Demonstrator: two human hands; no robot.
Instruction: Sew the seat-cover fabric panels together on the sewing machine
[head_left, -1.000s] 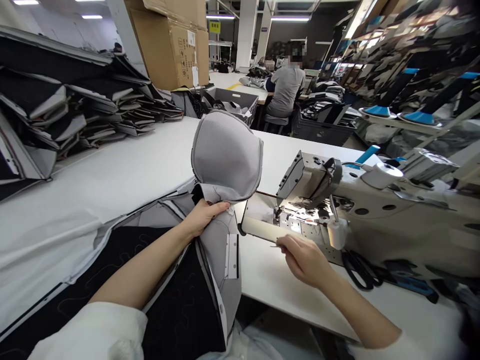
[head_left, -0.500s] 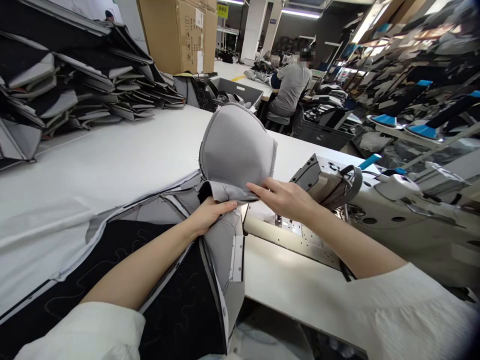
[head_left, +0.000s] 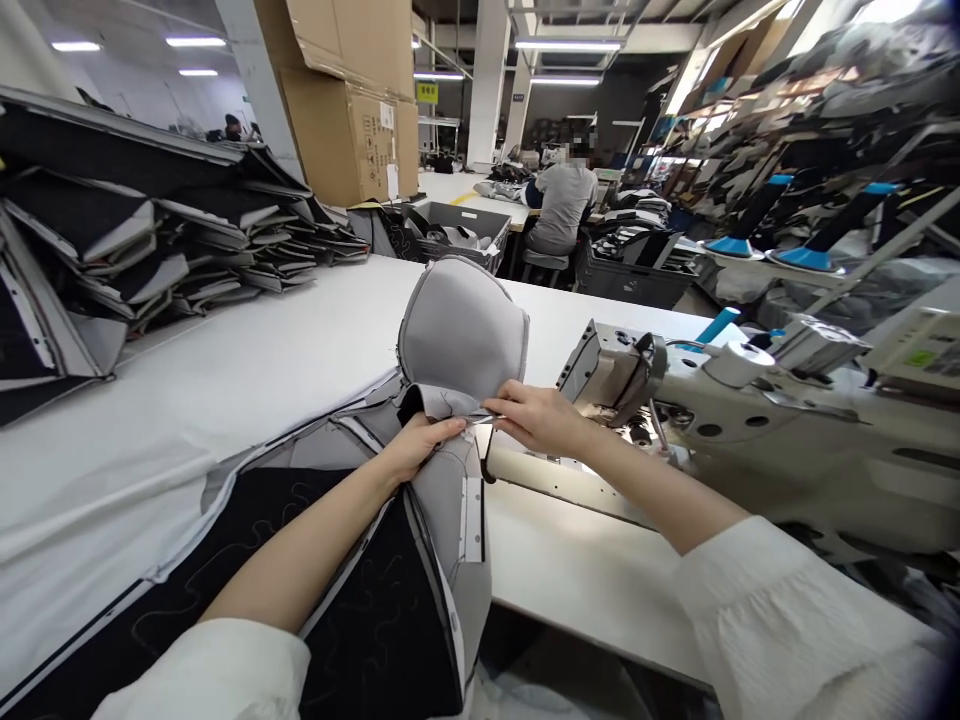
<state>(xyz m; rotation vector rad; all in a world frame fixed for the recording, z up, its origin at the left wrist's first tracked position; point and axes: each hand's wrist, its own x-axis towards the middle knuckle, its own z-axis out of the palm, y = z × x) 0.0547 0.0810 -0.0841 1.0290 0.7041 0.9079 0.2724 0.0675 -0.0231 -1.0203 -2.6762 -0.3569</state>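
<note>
A table [head_left: 352, 310] (white) bears stacked panels [head_left: 225, 215] and a sewing machine [head_left: 750, 430].

a grey-black cover [head_left: 442, 500] is gripped by the left hand [head_left: 417, 445] below its rounded grey panel [head_left: 465, 330]. at the panel's lower edge, a thin piece [head_left: 481, 415], too small to identify, is pinched by the right hand [head_left: 541, 417]. beside them, a sewing machine [head_left: 757, 430] is mounted at the worktop [head_left: 322, 320]; folded pieces [head_left: 187, 220] are stacked left.
</note>
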